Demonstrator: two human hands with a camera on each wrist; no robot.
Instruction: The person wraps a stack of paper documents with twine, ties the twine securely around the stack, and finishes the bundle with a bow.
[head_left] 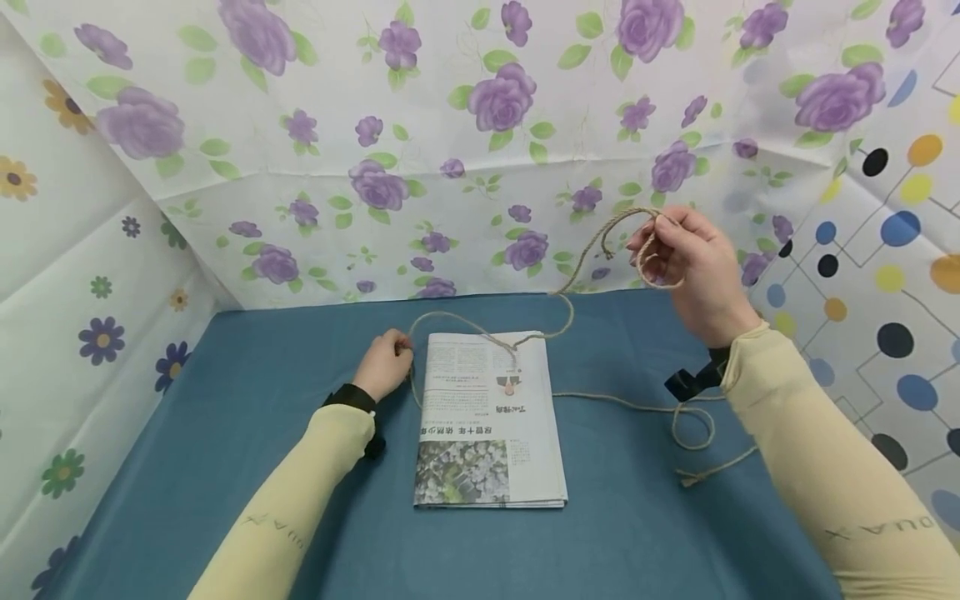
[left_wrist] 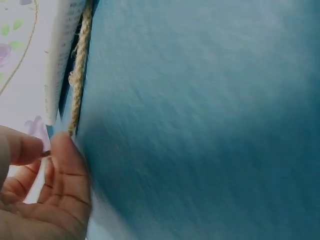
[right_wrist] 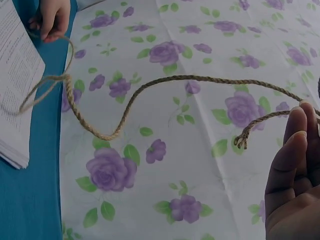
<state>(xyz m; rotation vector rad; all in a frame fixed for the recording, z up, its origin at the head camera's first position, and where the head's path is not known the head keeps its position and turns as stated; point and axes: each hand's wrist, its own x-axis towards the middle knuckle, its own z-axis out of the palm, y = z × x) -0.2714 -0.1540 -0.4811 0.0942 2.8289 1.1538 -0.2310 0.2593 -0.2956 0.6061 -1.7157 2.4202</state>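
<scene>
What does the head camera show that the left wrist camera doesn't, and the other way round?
Only the head view: the right hand holding rope, the printed photo on the newspaper, and a loose rope end lying on the blue cloth.

Only the left wrist view: the creased palm side of the left hand, and stray fibres on the rope.

Both: the left hand, rope beside the newspaper, the blue cloth and the purple-flowered backdrop.

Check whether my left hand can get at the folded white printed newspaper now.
Likely yes: your left hand, pinching thin tan twisted rope, is close beside the newspaper, with only that rope between.
</scene>
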